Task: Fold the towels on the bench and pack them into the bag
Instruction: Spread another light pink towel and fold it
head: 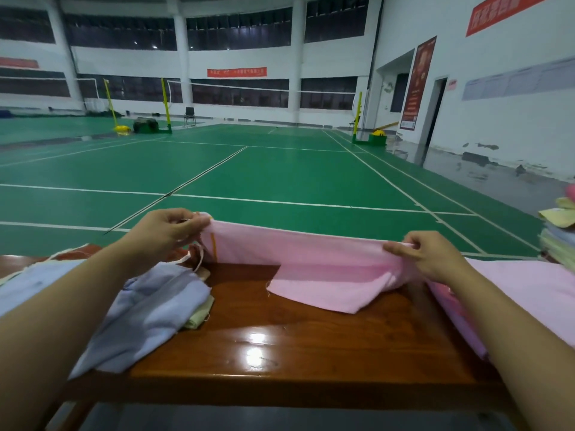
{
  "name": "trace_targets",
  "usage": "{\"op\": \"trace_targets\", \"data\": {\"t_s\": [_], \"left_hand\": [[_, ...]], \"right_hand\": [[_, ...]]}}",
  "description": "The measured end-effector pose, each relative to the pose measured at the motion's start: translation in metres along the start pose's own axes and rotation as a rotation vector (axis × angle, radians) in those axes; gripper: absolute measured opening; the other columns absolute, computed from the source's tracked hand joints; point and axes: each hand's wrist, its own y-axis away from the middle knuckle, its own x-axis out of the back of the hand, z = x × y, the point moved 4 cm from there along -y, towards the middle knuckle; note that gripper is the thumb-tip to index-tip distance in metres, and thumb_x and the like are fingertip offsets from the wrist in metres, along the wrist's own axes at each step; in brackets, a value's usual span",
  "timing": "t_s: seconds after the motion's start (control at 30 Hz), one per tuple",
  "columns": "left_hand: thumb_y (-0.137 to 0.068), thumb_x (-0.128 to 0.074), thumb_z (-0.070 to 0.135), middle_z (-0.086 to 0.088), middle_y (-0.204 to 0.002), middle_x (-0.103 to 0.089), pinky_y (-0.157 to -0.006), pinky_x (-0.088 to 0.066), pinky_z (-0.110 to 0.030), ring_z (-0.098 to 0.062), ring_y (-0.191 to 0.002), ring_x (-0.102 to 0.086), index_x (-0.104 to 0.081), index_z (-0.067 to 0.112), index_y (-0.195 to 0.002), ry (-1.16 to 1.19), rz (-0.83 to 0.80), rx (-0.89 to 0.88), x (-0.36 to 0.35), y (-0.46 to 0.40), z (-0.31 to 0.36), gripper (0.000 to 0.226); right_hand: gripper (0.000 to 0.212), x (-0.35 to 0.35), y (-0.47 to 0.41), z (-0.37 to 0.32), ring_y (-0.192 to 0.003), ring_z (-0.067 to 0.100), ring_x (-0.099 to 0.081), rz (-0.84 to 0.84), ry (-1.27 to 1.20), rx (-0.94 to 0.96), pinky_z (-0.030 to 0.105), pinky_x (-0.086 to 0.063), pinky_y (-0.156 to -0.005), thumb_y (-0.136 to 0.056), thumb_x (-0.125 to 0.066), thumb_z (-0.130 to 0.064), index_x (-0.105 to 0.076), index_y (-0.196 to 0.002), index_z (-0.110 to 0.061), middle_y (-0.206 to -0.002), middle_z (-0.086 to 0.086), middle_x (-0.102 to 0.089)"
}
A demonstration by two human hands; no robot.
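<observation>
A: Corners first. The soft pink terry towel hangs stretched above the glossy reddish-brown wooden bench, its top edge held between both hands. The left hand pinches the left corner between thumb and curled fingers; the right hand pinches the right corner the same way.

B: And the rest of it?

A: The lower part rests on the bench top in a loose, slanted flap, so the fold looks uneven to me. I would keep the top edge taut, match the two held corners squarely to the lower edge, then lay it flat and smooth it before halving again.

B: Where does it go afterwards?

A: Probably into the pale blue-grey cloth bag with cream straps lying just left of the towel, which already seems to hold a pale yellow-green folded cloth at its mouth. Whether the bag is open wide enough, I cannot tell.

B: Anything in the way?

A: Another pink cloth lies under the right forearm, and a stack of pastel folded cloths sits at the far right edge; keep the flap from dragging onto either.
</observation>
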Motion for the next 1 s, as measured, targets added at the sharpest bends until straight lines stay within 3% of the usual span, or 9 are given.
{"op": "trace_targets", "data": {"t_s": [0.1,0.23,0.37,0.43,0.5,0.63,0.73,0.9,1.0], "left_hand": [[-0.08,-0.078,0.036,-0.012,-0.101,-0.075,-0.088,-0.057,-0.039,-0.021,-0.089,-0.066,-0.076,0.011,-0.092,-0.119,0.108,-0.095,0.006,-0.014,0.023,0.028],[-0.09,-0.072,0.032,-0.011,-0.127,-0.066,-0.109,-0.045,-0.04,-0.02,-0.109,-0.062,-0.072,0.005,-0.112,-0.116,0.196,-0.19,0.016,-0.018,0.074,0.035],[-0.091,-0.068,0.034,-0.016,-0.104,-0.069,-0.099,-0.049,-0.042,-0.021,-0.088,-0.06,-0.072,0.001,-0.103,-0.183,0.15,-0.201,0.039,0.001,0.112,0.036],[-0.085,-0.071,0.038,-0.019,-0.105,-0.07,-0.102,-0.05,-0.042,-0.02,-0.091,-0.061,-0.072,-0.001,-0.101,-0.196,0.108,-0.158,0.053,0.015,0.115,0.042],[-0.075,-0.074,0.043,-0.012,-0.101,-0.072,-0.104,-0.051,-0.042,-0.017,-0.089,-0.063,-0.073,0.0,-0.1,-0.239,0.043,-0.099,0.063,0.034,0.114,0.049],[-0.038,-0.09,0.072,-0.016,-0.088,-0.07,-0.063,-0.057,-0.019,-0.01,-0.071,-0.065,-0.074,-0.006,-0.098,-0.428,-0.169,0.087,0.078,0.071,0.098,0.1],[-0.025,-0.092,0.072,-0.014,-0.078,-0.069,-0.059,-0.054,-0.026,-0.017,-0.068,-0.064,-0.076,0.004,-0.087,-0.708,-0.33,0.292,0.083,0.094,0.073,0.093],[-0.081,-0.077,0.047,-0.013,-0.087,-0.074,-0.054,-0.056,-0.027,-0.025,-0.071,-0.074,-0.067,0.007,-0.105,-0.994,-0.535,0.675,0.065,0.132,0.055,0.048],[-0.089,-0.066,0.055,-0.008,-0.078,-0.075,-0.049,-0.05,-0.018,-0.014,-0.054,-0.07,-0.058,0.012,-0.127,-1.255,-0.586,0.815,0.049,0.139,0.065,0.058]], "right_hand": [[0.057,0.019,-0.02,-0.026,-0.065,0.023,-0.048,0.033,0.066,0.032,0.035,-0.031,-0.058,-0.079,-0.069,-0.061,-0.057,-0.072,-0.005,-0.068,0.008,-0.054],[0.061,0.069,-0.044,-0.076,-0.081,0.028,-0.06,0.178,0.145,0.133,0.042,-0.05,-0.073,-0.08,-0.064,-0.065,-0.065,-0.086,-0.004,-0.089,0.011,-0.063],[0.067,0.112,-0.028,-0.119,-0.064,0.022,-0.054,0.313,0.29,0.224,0.037,-0.048,-0.062,-0.08,-0.054,-0.076,-0.055,-0.071,-0.01,-0.071,0.007,-0.057],[0.07,0.119,-0.008,-0.132,-0.06,0.023,-0.053,0.304,0.41,0.231,0.032,-0.042,-0.056,-0.083,-0.05,-0.076,-0.055,-0.071,-0.008,-0.066,0.009,-0.056],[0.075,0.115,0.014,-0.135,-0.058,0.023,-0.054,0.209,0.553,0.191,0.032,-0.042,-0.055,-0.084,-0.045,-0.079,-0.056,-0.068,-0.006,-0.064,0.008,-0.057],[0.075,0.075,0.058,-0.117,-0.052,0.024,-0.042,-0.146,0.747,0.139,0.031,-0.036,-0.055,-0.084,-0.045,-0.08,-0.044,-0.056,-0.01,-0.055,0.006,-0.043],[0.068,0.039,0.097,-0.094,-0.058,0.023,-0.046,-0.522,0.739,0.099,0.032,-0.038,-0.058,-0.088,-0.051,-0.075,-0.053,-0.061,-0.013,-0.06,0.003,-0.049],[0.055,0.021,0.137,-0.06,-0.086,0.025,-0.076,-0.935,0.435,-0.228,0.032,-0.059,-0.057,-0.097,-0.054,-0.059,-0.073,-0.092,-0.007,-0.092,0.006,-0.078],[0.044,0.031,0.127,-0.048,-0.076,0.026,-0.074,-0.766,0.349,-0.264,0.032,-0.059,-0.055,-0.103,-0.051,-0.045,-0.069,-0.1,-0.005,-0.093,0.009,-0.077]]}}
